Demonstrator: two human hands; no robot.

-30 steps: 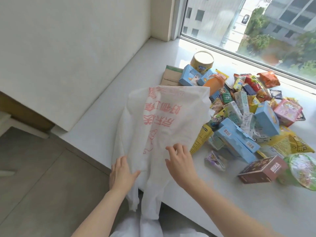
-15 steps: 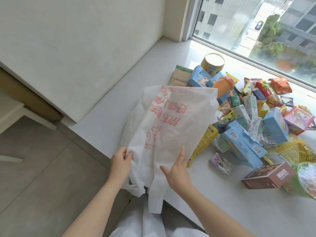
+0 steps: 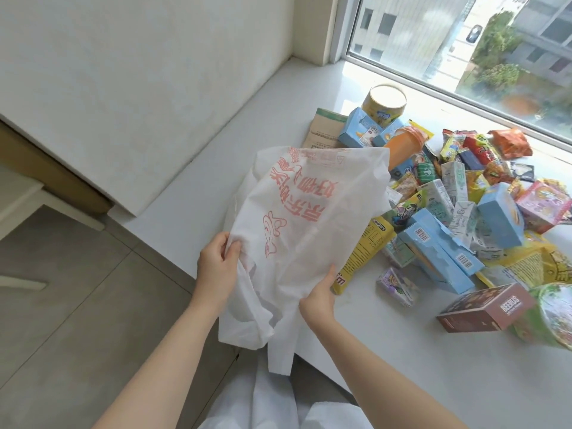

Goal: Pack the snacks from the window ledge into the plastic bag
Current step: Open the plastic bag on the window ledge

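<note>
A white plastic bag [image 3: 312, 218] with red print hangs over the front edge of the white window ledge [image 3: 216, 168], its handles dangling below. My left hand [image 3: 216, 267] pinches the bag's left edge near the opening. My right hand [image 3: 318, 300] grips the bag's lower right edge, thumb on top. A heap of snacks [image 3: 458, 218] lies on the ledge to the right: several light blue boxes, small cartons, colourful packets, a yellow packet [image 3: 362, 252] partly under the bag, and a brown box [image 3: 486, 308] at the near right.
A yellow round tin [image 3: 385, 103] and a cardboard box [image 3: 325, 131] stand behind the bag. A green bowl-shaped tub [image 3: 554, 317] sits at the far right. The window [image 3: 464, 48] bounds the ledge at the back, a wall on the left, grey floor tiles [image 3: 77, 305] below.
Both hands slid from lying flat on the bag to gripping its edges. The bag has been lifted and bunched, and its mouth end now hangs off the ledge.
</note>
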